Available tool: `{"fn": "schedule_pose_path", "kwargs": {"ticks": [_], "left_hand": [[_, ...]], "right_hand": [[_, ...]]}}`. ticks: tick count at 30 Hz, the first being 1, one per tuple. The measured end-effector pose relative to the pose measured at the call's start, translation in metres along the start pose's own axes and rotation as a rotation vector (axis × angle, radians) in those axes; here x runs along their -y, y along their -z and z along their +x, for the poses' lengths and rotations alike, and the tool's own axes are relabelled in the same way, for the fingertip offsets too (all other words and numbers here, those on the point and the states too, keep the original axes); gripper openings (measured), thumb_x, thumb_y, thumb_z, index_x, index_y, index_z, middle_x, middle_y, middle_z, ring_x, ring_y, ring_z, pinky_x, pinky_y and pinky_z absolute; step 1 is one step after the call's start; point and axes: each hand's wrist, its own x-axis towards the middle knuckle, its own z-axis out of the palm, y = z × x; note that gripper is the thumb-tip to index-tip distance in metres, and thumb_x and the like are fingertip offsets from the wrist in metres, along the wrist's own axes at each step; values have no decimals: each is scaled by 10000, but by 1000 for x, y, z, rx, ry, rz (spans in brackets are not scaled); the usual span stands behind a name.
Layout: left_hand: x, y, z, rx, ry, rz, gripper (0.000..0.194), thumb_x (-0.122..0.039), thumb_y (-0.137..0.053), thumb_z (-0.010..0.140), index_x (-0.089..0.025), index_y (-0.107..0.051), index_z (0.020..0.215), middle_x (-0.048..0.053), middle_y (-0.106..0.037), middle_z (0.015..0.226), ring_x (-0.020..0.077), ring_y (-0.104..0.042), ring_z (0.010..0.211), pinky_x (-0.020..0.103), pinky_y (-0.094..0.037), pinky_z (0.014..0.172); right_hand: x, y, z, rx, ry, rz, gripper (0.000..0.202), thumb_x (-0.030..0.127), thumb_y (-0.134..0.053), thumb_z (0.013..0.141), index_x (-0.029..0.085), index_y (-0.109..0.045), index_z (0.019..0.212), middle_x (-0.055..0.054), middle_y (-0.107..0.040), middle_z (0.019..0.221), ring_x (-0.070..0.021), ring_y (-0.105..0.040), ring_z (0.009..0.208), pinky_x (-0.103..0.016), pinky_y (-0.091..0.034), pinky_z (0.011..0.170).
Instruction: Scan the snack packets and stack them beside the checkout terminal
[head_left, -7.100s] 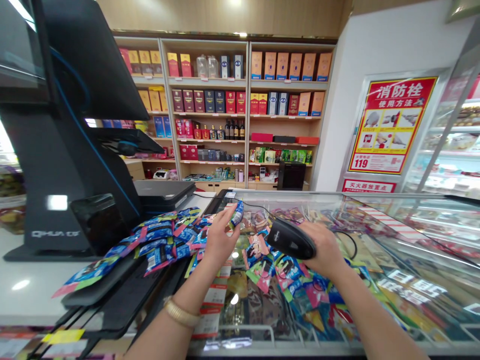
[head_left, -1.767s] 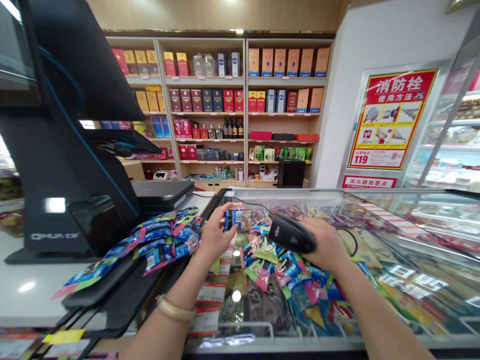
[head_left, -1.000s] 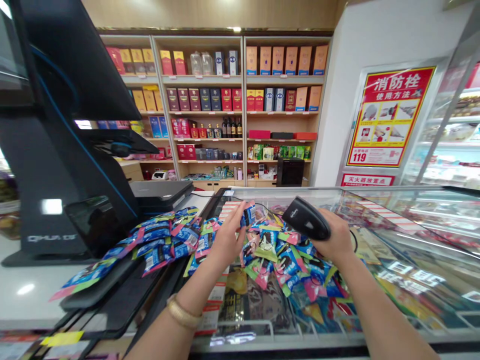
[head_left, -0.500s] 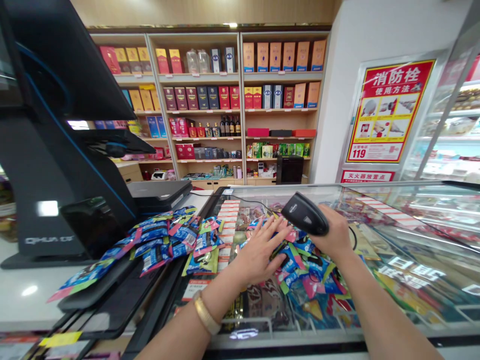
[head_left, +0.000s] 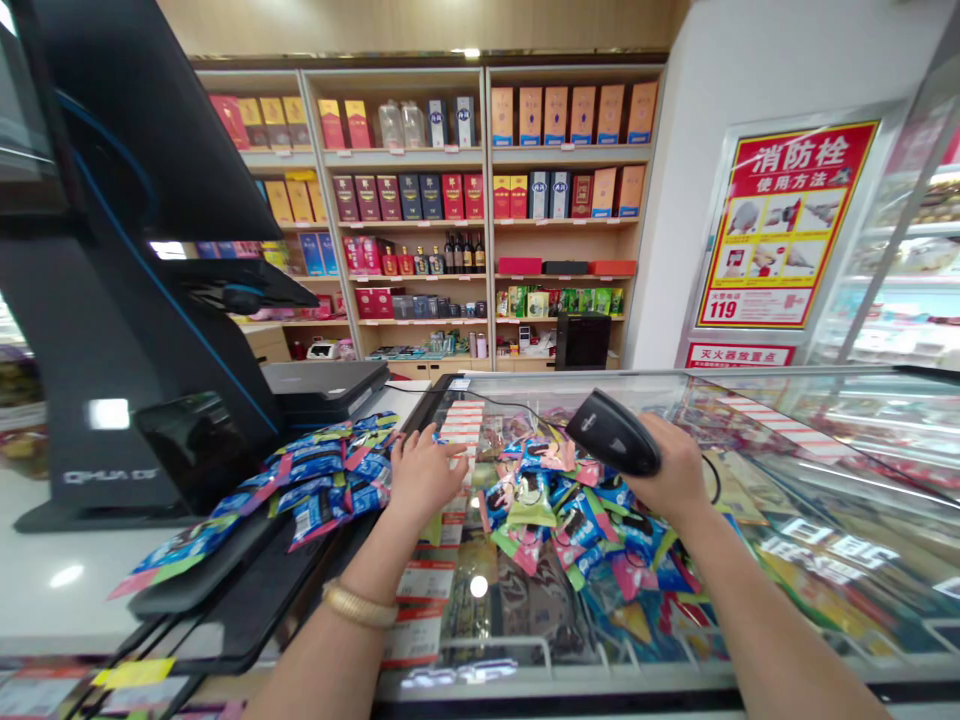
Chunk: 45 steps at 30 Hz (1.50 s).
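My right hand point(head_left: 673, 470) is wrapped round the handle of a black barcode scanner point(head_left: 615, 432), its head pointing left above the glass. A cable trails from the scanner. Beneath it, a pile of small blue, pink and green snack packets point(head_left: 581, 525) lies on the freezer's glass top point(head_left: 517, 630). My left hand point(head_left: 426, 472), with a gold bracelet point(head_left: 360, 606) on its wrist, is over the left edge of the glass, fingers apart. It covers a few packets there; a bit of green wrapper shows below the palm. Left of it, more blue packets point(head_left: 319, 485) form a heap.
A black checkout terminal point(head_left: 142, 330) stands at the left on a white counter point(head_left: 45, 580). Paper price labels point(head_left: 424, 582) line the glass's left side. Shelves point(head_left: 409, 155) with boxes and bottles are at the back, beside a red fire-hydrant poster point(head_left: 787, 225).
My left hand has moved left, from the pile on the glass to the packets at its left edge. My right hand keeps the scanner in nearly the same place.
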Motion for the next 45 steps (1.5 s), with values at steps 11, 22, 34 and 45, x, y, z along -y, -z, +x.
{"fn": "schedule_pose_path", "kwargs": {"ticks": [11,22,34,45], "left_hand": [[12,-13,3,183,-12,94,468,-244,-432,863,-109,-529,1300,176,-458,1433,321,-471,1281,464,-353,1061],[21,-20,21,-375,33,-709,534,-106,-550,745,-155,-554,1277,125,-567,1340,266,-529,1244,442,-438,1047],[-12,-4,4,-386,-105,-1030,411,-215,-606,759,-189,-608,1169,95,-599,1223,230,-570,1155,329,-598,795],[-23,1,-4,-563,-198,-828,251,-127,-615,738,-188,-539,970,42,-526,987,140,-564,868,200,-569,578]], "right_hand": [[2,-1,-1,2,10,-4,108,232,-548,705,197,-579,802,-26,-588,696,-195,-567,644,-288,-399,587],[4,0,1,21,3,20,120,234,-554,707,201,-587,818,-33,-603,708,-208,-593,666,-301,-436,601],[13,-2,1,151,58,73,191,263,-563,719,190,-625,884,-54,-640,772,-205,-603,707,-304,-445,635],[23,0,3,272,54,135,182,253,-592,679,201,-633,849,-59,-645,782,-205,-600,718,-290,-434,625]]}}
